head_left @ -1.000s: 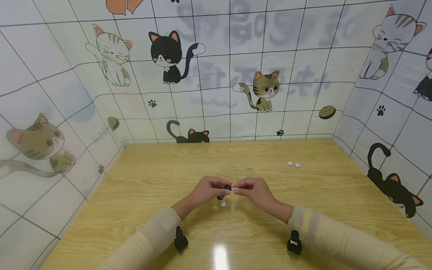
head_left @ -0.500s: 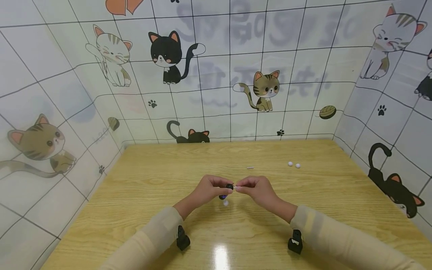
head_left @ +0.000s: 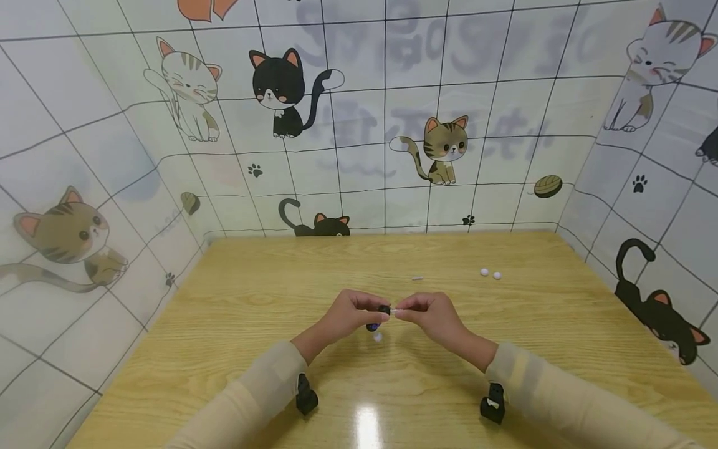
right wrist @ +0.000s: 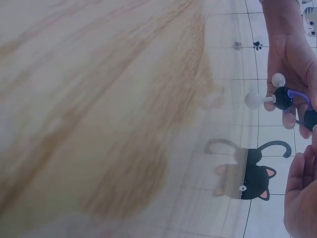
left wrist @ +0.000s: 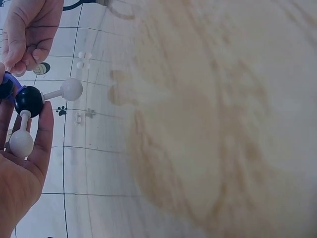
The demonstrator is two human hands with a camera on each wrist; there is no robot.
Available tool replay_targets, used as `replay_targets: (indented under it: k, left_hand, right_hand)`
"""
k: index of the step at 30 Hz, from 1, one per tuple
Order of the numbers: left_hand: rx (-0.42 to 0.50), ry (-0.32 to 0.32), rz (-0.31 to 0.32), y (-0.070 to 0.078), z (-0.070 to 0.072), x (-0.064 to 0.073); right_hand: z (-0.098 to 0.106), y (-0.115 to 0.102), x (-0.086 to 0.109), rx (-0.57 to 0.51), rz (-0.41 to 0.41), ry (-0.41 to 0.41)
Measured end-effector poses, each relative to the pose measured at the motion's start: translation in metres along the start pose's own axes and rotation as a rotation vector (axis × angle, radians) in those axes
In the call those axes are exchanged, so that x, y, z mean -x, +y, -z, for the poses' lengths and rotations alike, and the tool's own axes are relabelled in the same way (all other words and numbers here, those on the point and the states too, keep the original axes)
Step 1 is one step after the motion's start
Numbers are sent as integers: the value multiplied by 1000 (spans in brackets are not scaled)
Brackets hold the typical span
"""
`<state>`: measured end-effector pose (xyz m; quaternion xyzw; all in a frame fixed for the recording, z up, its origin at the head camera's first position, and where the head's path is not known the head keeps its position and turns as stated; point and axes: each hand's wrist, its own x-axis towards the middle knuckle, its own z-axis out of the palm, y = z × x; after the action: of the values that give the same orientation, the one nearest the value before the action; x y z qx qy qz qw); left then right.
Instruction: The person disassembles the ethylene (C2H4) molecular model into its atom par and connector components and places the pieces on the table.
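My left hand [head_left: 349, 316] pinches one black ball [head_left: 384, 309] of a ball-and-stick molecular model between thumb and fingertips. Curved purple links [right wrist: 299, 94] join that ball to a second black ball [left wrist: 28, 101]. From the second ball, white sticks carry two white balls, one pointing out to the side [left wrist: 72, 89] and one lying near the left palm [left wrist: 21, 144]. Facing it, my right hand [head_left: 433, 315] pinches a short white stick [head_left: 394, 310] against the held black ball. Fingertips hide how far the stick sits in it.
Two loose white balls, a left one [head_left: 484, 272] and a right one [head_left: 497, 275], lie at the back right of the wooden table [head_left: 252, 274]. Another short white stick [head_left: 417, 278] rests beyond the hands. Cat-printed sheeting [head_left: 364, 174] stands around the table's back and sides.
Both hands have shifted slightly to the right with the model between them. The right fingertips sit a little farther from the black ball. The loose pieces have not been touched.
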<state>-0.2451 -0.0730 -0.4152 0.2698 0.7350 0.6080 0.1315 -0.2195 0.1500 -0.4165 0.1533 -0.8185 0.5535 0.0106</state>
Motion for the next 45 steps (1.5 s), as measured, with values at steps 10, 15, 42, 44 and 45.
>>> replay_targets:
  k: [10, 15, 42, 44, 45]
  left_hand:
    - [-9, 6, -21, -10, 8, -5]
    - [15, 50, -55, -11, 23, 1]
    - [87, 20, -23, -6, 17, 5]
    - [86, 19, -23, -6, 16, 6]
    - [88, 18, -22, -6, 16, 6]
  right_hand:
    - [8, 0, -2, -13, 9, 13]
    - [34, 9, 1, 2, -59, 120]
    - [46, 53, -63, 195, -217, 95]
    - [45, 56, -64, 232, -218, 92]
    - [44, 57, -64, 246, -219, 94]
